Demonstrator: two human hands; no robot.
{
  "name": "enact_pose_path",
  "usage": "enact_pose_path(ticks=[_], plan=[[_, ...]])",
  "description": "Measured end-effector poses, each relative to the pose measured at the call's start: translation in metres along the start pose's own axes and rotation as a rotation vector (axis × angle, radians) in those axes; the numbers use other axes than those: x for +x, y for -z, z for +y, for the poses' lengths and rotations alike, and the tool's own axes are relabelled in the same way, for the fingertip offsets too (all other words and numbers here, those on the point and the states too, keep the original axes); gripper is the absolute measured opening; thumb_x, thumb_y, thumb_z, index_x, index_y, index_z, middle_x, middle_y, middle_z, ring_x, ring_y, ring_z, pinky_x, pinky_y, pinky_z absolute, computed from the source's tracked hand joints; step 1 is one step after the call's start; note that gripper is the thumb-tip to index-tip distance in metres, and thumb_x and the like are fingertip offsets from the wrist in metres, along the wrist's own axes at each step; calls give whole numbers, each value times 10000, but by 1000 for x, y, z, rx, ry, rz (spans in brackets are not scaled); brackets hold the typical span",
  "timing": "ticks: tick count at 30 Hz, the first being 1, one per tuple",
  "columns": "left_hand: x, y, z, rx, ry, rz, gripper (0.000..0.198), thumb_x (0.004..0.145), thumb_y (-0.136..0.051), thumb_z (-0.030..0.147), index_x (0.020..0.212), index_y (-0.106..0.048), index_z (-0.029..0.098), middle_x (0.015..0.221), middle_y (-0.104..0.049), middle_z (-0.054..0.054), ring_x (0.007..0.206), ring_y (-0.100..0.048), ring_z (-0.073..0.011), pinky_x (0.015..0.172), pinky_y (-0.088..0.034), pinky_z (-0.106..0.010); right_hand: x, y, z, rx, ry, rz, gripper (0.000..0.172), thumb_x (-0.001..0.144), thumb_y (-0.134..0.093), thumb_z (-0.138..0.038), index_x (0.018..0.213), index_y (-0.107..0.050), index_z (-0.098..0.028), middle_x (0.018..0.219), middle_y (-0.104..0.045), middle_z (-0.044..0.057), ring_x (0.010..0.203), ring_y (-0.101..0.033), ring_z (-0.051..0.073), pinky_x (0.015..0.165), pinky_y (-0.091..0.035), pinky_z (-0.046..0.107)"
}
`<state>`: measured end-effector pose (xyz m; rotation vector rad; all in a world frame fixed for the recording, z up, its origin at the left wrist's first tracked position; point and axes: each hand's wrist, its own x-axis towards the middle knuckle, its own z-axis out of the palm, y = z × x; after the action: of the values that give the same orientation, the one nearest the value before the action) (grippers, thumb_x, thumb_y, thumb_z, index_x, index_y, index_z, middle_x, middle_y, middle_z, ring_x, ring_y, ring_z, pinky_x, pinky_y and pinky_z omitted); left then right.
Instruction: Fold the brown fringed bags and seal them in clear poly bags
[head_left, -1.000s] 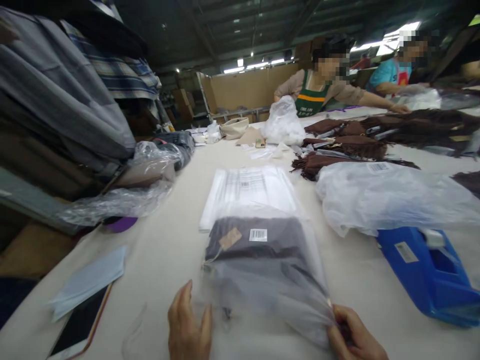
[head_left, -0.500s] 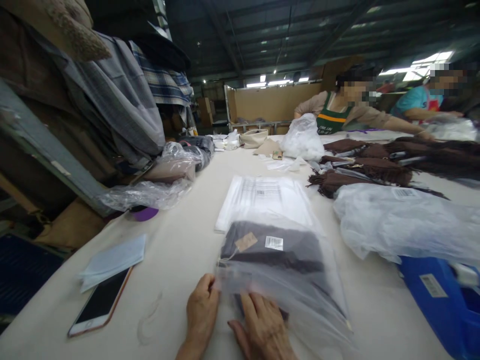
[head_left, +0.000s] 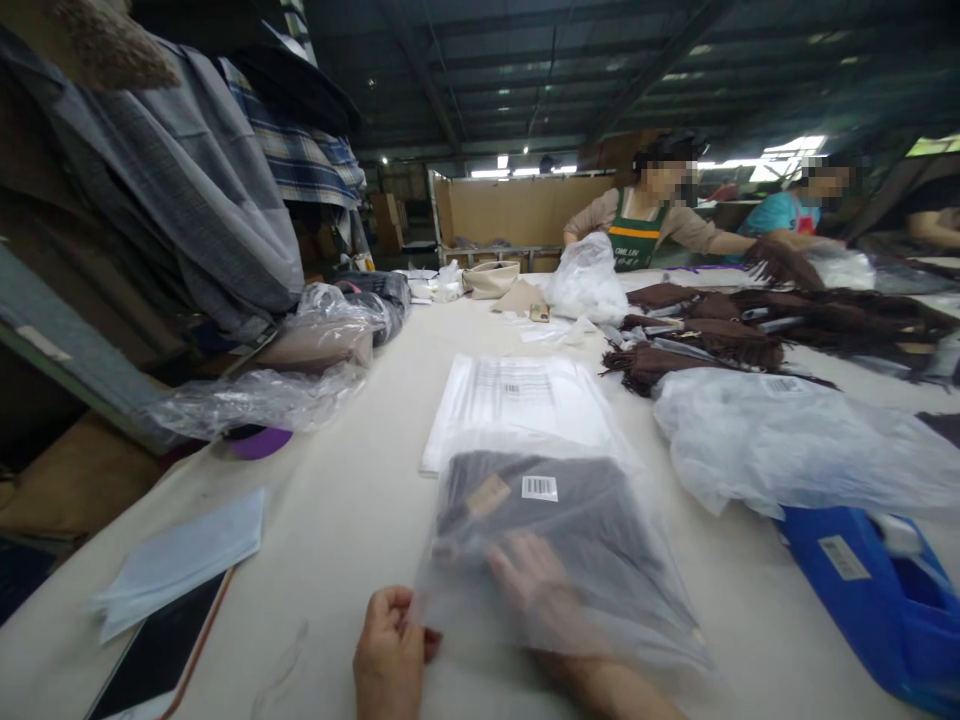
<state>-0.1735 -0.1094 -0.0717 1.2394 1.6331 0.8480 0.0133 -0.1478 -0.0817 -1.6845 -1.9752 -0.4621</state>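
A clear plastic bag (head_left: 480, 630) with a white barcode label (head_left: 539, 488) lies on the table in front of me. Inside it is a folded dark cloth (head_left: 585, 500) with a brown paper tag (head_left: 487, 494). At the bag's near left corner, my left hand (head_left: 390, 650) pinches the edge of the mouth between thumb and fingers. My right hand (head_left: 540, 575) has reached into the bag and shows hazily through the plastic, lying flat on the cloth with its fingers stretched. Beyond lies a stack of white plastic bags (head_left: 517, 395), partly under the filled one.
At left are a phone (head_left: 161, 645), a pale blue folded sheet (head_left: 187, 545) and plastic-wrapped goods (head_left: 322, 340). A blue tape dispenser (head_left: 847, 590), a bulky plastic bundle (head_left: 795, 440) and brown fringed scarves (head_left: 705, 330) lie right. A co-worker (head_left: 637, 230) stands across the table.
My right hand has slid forward, deeper into the bag and over the cloth. The cloth's near part lies flatter. My left hand has moved slightly toward me, keeping the bag's edge.
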Motion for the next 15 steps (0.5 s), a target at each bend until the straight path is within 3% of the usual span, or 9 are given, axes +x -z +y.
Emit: enact_pose_path(ticks=[4,7,12,15], plan=[[-2,-22,15,-255,111,58,430,545,-664,417,886,-555,178,739,-657,-21,590,-623,-186,556,-506,-298,14,16,-12,10,41,-44,204,835,-465,-97,966,-605,-168,832,-640,71,751,-581,220,671,-460,334],[-2,-28,24,-344,138,7,377,524,-659,343,844,-586,157,678,-631,6,536,-584,-148,493,-487,-256,24,30,-11,25,103,-93,208,874,-417,-115,955,-602,-166,798,-621,46,722,-559,187,646,-453,305],[9,-4,29,-293,158,-185,314,419,-594,149,733,-590,145,505,-569,56,374,-477,-95,343,-325,-179,29,24,17,52,128,-115,248,896,-382,-148,880,-624,-196,844,-629,29,804,-554,167,718,-448,285],[16,8,33,-382,269,-180,366,352,-585,83,712,-570,143,519,-589,51,353,-467,-84,327,-312,-170,32,10,33,84,44,-92,143,836,-491,-134,852,-623,-185,801,-621,34,759,-543,166,697,-447,290]])
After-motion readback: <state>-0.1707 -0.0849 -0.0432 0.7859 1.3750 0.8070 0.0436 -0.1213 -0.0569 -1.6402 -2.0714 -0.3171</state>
